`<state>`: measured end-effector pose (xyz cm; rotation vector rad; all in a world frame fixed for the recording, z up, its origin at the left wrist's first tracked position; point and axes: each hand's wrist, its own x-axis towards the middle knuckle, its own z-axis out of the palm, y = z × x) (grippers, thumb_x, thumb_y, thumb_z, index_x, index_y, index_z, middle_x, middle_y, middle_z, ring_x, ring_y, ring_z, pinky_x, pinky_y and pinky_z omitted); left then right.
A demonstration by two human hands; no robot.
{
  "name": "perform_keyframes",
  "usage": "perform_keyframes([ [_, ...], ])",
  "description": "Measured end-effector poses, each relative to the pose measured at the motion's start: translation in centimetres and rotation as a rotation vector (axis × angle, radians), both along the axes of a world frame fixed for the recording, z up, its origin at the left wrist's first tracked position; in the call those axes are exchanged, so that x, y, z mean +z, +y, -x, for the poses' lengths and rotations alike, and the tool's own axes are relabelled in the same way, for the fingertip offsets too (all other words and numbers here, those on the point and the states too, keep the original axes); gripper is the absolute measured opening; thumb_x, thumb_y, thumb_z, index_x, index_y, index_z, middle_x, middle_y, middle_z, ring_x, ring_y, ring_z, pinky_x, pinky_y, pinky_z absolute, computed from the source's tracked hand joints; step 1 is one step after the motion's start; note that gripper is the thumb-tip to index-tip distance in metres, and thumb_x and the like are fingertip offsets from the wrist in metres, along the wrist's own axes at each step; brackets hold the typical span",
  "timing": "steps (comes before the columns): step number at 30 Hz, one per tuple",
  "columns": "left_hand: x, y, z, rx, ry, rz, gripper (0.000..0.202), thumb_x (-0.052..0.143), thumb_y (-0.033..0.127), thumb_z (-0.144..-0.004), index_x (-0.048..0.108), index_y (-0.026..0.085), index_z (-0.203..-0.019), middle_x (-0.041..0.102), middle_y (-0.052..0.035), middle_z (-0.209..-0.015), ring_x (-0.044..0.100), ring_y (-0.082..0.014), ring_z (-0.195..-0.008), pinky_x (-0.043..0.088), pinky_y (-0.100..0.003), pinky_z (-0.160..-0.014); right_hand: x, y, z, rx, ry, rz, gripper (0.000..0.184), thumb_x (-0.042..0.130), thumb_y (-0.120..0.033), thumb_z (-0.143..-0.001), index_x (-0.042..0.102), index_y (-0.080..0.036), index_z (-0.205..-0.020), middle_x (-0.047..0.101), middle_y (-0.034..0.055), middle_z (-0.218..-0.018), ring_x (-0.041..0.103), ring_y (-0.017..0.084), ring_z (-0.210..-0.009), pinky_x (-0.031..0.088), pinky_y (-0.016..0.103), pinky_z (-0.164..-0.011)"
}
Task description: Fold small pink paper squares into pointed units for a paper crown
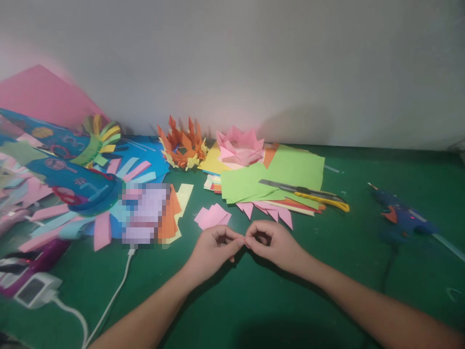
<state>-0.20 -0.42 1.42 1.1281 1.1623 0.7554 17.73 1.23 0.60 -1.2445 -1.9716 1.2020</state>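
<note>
1. The left hand [214,249] and the right hand [273,244] met fingertip to fingertip above the green table [254,300], thumb and forefinger of each pinched on a small pink paper piece [245,240], which was mostly hidden between them.
2. A stack of pink paper squares [212,215] lay just beyond the left hand.
3. Pink pointed folded pieces [269,211] lay just beyond the right hand, partly under the green paper sheets [276,179].
4. A yellow-handled utility knife [308,195] rested on those sheets.
5. A pink paper lotus [240,147] and an orange paper lotus [181,144] stood by the wall.
6. A blue glue gun [403,217] lay well apart to the right.
7. Fringed blue and pink paper crafts [83,189] filled the left side, with a white cable [116,291] near them.
</note>
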Motion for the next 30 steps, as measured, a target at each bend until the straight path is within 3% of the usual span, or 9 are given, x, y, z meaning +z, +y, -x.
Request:
perform_keyframes([
  [9, 0.1, -0.4, -0.3, 0.04, -0.077, 0.054, 0.034, 0.07, 0.042, -0.068, 0.054, 0.013, -0.066, 0.05, 0.0053, -0.054, 0.042, -0.003, -0.04, 0.033, -0.016, -0.042, -0.1, -0.4, 0.1, 0.013, 0.03, -0.077, 0.013, 0.054, -0.023, -0.08, 0.057, -0.017, -0.069, 0.05, -0.0025, -0.061, 0.043, 0.01, -0.057, 0.034, 0.021, -0.052],
  [16, 0.3, -0.4, -0.5, 0.019, -0.039, 0.052, 0.032, 0.066, 0.043, -0.072, 0.056, 0.013, -0.073, 0.053, 0.0037, -0.055, 0.049, -0.0058, -0.043, 0.043, -0.019, -0.046, 0.0, -0.6, 0.1, -0.016, 0.041, -0.113, 0.014, 0.052, -0.022, -0.08, 0.053, -0.018, -0.066, 0.048, -0.0031, -0.059, 0.043, 0.01, -0.054, 0.034, 0.021, -0.05],
  [25, -0.1, -1.0, -1.3, 0.133, -0.144, 0.15, 0.021, 0.059, 0.03, -0.076, 0.045, 0.016, -0.067, 0.042, 0.0096, -0.049, 0.034, -0.0011, -0.035, 0.026, -0.013, -0.036, -0.1, -0.8, 0.5, 0.002, 0.05, -0.212, 0.017, 0.052, -0.023, -0.082, 0.049, -0.019, -0.065, 0.047, -0.0028, -0.059, 0.044, 0.01, -0.055, 0.034, 0.022, -0.052],
  [30, -0.6, -1.4, -1.7, 0.132, -0.072, -0.08, 0.023, 0.054, 0.035, -0.083, 0.045, 0.017, -0.073, 0.044, 0.0084, -0.051, 0.041, -0.0034, -0.039, 0.034, -0.016, -0.041, 0.0, -0.9, 0.4, -0.036, 0.096, -0.09, 0.017, 0.049, -0.026, -0.085, 0.051, -0.019, -0.069, 0.049, -0.0028, -0.061, 0.044, 0.01, -0.055, 0.035, 0.021, -0.052],
])
